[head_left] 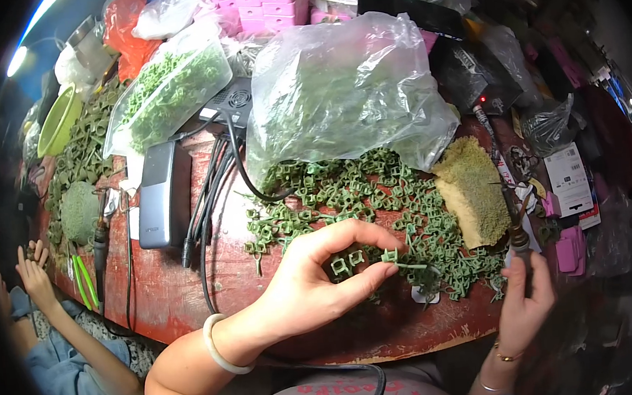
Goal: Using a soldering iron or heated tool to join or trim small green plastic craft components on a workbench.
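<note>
My left hand, a pale bangle on its wrist, pinches a small green plastic piece between thumb and forefinger. Beneath and beyond it spreads a loose heap of similar green plastic pieces, square-framed with thin stems. Off to the right, my right hand grips what looks like a soldering iron, its thin tip pointing up and away from me. The iron is close to the right edge of a yellow-green rough pad, apart from the piece in my left hand.
A clear plastic bag of green pieces lies behind the heap; another bag sits left of it. A dark power bank and black cables lie left. A co-worker's hand is far left. Pink boxes stand behind.
</note>
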Available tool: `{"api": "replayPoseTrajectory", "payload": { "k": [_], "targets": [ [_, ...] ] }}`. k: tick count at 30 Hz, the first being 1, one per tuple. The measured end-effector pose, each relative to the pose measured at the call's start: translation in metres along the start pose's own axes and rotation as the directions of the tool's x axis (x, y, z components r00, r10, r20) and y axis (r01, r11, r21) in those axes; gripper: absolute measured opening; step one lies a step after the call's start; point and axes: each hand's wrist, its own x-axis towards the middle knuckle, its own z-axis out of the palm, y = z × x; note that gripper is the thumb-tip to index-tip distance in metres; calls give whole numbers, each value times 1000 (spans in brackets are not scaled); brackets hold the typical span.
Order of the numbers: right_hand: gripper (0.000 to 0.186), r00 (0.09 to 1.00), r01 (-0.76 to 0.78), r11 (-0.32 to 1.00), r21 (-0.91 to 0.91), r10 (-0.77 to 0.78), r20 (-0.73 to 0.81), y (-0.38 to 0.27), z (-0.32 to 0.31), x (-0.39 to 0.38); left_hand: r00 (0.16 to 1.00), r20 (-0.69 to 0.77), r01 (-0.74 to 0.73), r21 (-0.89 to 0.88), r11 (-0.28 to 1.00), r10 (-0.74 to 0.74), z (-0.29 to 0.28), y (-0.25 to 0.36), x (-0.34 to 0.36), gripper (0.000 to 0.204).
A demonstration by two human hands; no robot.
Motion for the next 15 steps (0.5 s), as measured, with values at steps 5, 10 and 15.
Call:
{"api": "replayPoseTrajectory", "payload": {
  "k": [5, 10, 15],
  "targets": [
    [19, 996, 88, 965, -248, -81, 41, 5, -2, 10, 995, -53, -80, 136, 987, 88, 0, -6, 0, 20],
    [24, 995, -55, 992, 109, 45, 91, -12, 10, -10, 988, -58, -131, 153, 979, 141, 0, -9, 3, 19],
    [28, 973, 63, 984, 169, -98, 211, -41, 28, -13, 989, -75, -110, 176, 978, 125, -3, -11, 0, 20]
  ]
}}
